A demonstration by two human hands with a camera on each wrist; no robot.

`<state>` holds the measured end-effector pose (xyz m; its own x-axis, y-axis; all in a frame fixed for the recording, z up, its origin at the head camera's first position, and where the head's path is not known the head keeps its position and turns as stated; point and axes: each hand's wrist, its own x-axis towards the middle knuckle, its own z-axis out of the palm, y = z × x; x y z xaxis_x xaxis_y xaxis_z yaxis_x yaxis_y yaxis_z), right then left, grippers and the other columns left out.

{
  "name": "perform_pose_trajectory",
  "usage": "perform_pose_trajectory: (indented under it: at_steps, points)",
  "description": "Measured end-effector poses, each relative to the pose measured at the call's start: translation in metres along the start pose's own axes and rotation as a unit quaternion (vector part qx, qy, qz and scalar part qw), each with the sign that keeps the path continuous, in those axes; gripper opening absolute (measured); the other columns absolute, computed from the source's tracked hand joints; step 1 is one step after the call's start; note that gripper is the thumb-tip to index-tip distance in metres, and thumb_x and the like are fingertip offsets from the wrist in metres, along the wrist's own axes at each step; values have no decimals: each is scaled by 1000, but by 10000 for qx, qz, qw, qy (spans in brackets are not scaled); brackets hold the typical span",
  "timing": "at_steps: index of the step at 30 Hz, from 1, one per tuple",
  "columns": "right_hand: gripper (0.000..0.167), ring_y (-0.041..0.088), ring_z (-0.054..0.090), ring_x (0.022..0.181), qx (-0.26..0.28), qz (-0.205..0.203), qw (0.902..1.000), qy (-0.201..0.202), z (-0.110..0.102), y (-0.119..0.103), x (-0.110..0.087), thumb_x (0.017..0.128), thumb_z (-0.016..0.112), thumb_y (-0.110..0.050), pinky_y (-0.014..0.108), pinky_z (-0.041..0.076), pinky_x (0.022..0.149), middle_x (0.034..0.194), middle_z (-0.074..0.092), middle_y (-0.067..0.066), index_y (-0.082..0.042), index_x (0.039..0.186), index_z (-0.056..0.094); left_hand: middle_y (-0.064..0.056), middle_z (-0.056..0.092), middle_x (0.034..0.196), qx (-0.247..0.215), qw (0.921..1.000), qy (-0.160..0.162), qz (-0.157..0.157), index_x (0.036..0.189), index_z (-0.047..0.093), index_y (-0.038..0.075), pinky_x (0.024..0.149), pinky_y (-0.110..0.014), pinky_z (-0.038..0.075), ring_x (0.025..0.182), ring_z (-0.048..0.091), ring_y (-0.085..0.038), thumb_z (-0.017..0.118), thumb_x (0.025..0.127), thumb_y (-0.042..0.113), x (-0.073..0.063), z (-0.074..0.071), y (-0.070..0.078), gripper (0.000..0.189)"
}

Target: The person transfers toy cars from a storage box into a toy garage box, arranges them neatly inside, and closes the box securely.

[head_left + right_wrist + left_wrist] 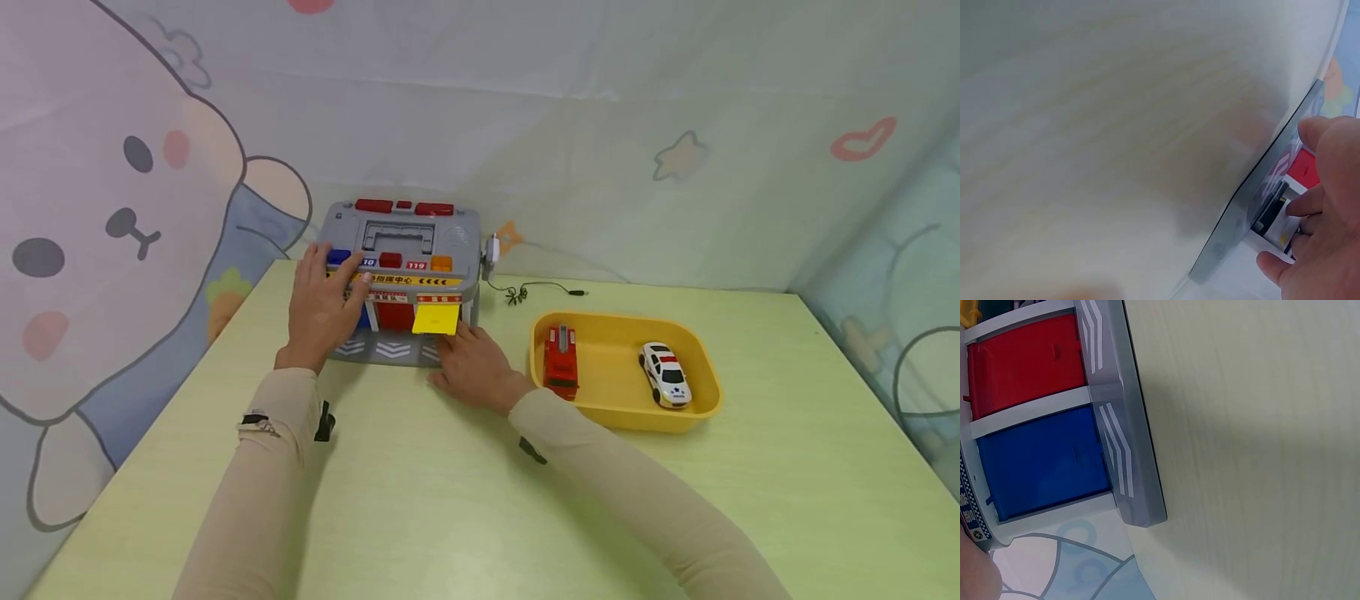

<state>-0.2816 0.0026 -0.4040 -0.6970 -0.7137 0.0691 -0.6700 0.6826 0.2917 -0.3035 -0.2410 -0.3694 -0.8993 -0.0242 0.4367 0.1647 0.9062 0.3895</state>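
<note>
A grey toy garage [347, 229] stands against the back wall. Its blue door [1041, 462] and red door [1029, 362] are down, while the yellow door [436, 318] sticks out, raised. My left hand [321, 304] rests with spread fingers on the garage's front top edge, by a blue button. At the bay under the yellow door is my right hand [476, 367], its fingertips reaching inside. There, in the right wrist view, the fingers touch a small white-and-dark toy vehicle [1280, 230], partly hidden, with the thumb held apart.
On the right, a yellow tray [622, 419] holds a red toy fire truck [561, 367] and a white toy police car [665, 375]. A thin black cord [551, 285] with a plug trails from the garage's right side across the table [420, 500]. A printed cloth hangs behind.
</note>
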Motion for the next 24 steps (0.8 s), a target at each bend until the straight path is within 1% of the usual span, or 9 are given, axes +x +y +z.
perform_pose_trajectory:
  at_steps: [2, 5, 10, 16, 20, 24]
  points:
    - [66, 28, 44, 130, 1, -12, 10000, 30, 0, 1, 0, 102, 45, -52, 38, 42, 112, 145, 54, 9, -1, 144, 48, -23, 22, 163, -7, 10000, 19, -5, 150, 45, 14, 126, -55, 3, 155, 7, -41, 37, 105, 44, 0, 0, 1, 55]
    - [68, 28, 41, 135, 158, -6, 9999, -3, 0, 2, -1, 102, 47, -53, 39, 40, 114, 150, 50, 10, -1, 146, 45, -23, 22, 163, 9, 10000, 14, -30, 151, 45, 14, 127, -55, 2, 155, 6, -40, 38, 105, 43, 0, 0, 1, 54]
    - [72, 30, 33, 147, 451, 72, 9989, -131, 0, 5, -2, 100, 49, -53, 41, 36, 119, 158, 39, 13, -1, 149, 40, -23, 21, 163, 64, 10000, 11, -38, 151, 45, 15, 126, -55, 3, 155, 6, -40, 38, 105, 44, 1, 0, 0, 55]
    - [75, 30, 30, 151, 636, 123, 9977, -187, -2, 6, -6, 100, 50, -53, 45, 31, 122, 162, 32, 15, -1, 153, 35, -22, 21, 164, 113, 9999, 6, -64, 151, 44, 15, 126, -55, 3, 156, 6, -40, 38, 105, 44, 2, 0, 0, 55]
    - [79, 30, 23, 154, 795, 132, 9963, -302, -4, 6, -11, 100, 49, -53, 46, 27, 124, 166, 23, 14, -1, 156, 28, -22, 20, 164, 66, 9999, -15, -83, 152, 44, 16, 126, -55, 3, 156, 5, -39, 38, 105, 45, 2, 0, 1, 55]
    - [82, 30, 18, 155, 1137, 113, 9929, -324, -10, 5, -20, 100, 50, -53, 47, 25, 124, 168, 16, 13, -2, 158, 24, -22, 20, 164, 50, 9999, -27, -88, 151, 44, 15, 126, -55, 3, 156, 5, -40, 38, 105, 45, 1, 1, 1, 55]
